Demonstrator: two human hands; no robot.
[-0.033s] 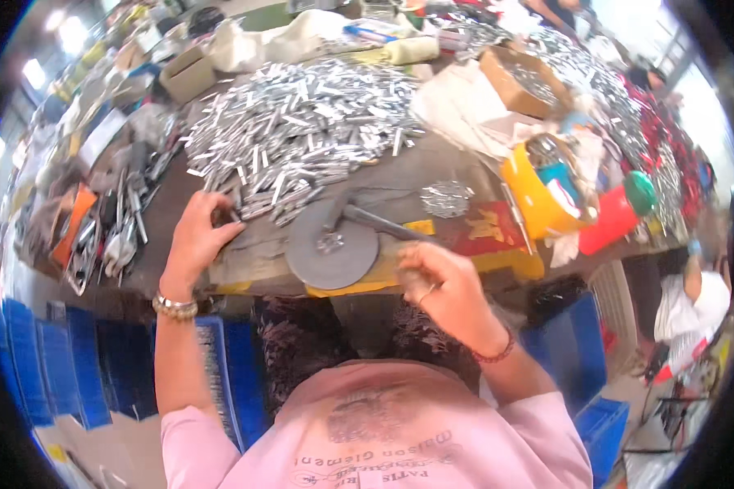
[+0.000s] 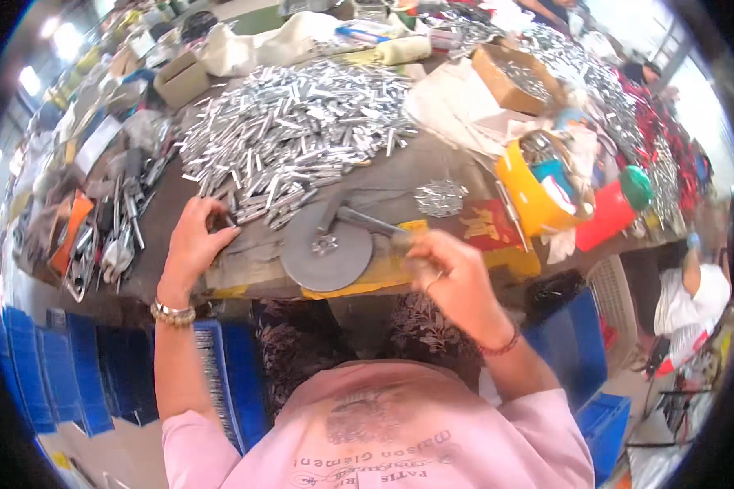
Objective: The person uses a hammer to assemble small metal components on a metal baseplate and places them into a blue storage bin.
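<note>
My left hand (image 2: pixel 196 244) is at the near left edge of a large heap of short silver metal pieces (image 2: pixel 302 122). Its thumb and fingers curl toward each other, and what they pinch, if anything, is too small to make out. My right hand (image 2: pixel 457 281) is closed around the handle end of a hammer (image 2: pixel 367 221), its fingertips blurred. The hammer's head is above a round grey disc (image 2: pixel 326 265) at the table's near edge. Small shiny bits lie around the middle of the disc. Right of the hammer is a small pile of thin metal pieces (image 2: pixel 441 198).
At right stand a yellow container (image 2: pixel 526 200) and a red one with a green end (image 2: pixel 607 220). A cardboard box (image 2: pixel 510 98) of metal parts sits behind them. Tools (image 2: pixel 122 212) crowd the left. Blue crates (image 2: pixel 86 367) stand below. Another person (image 2: pixel 693 306) is at far right.
My right hand has shifted slightly to the right and away from the disc. The whole view has moved a little; my left hand remains beside the heap.
</note>
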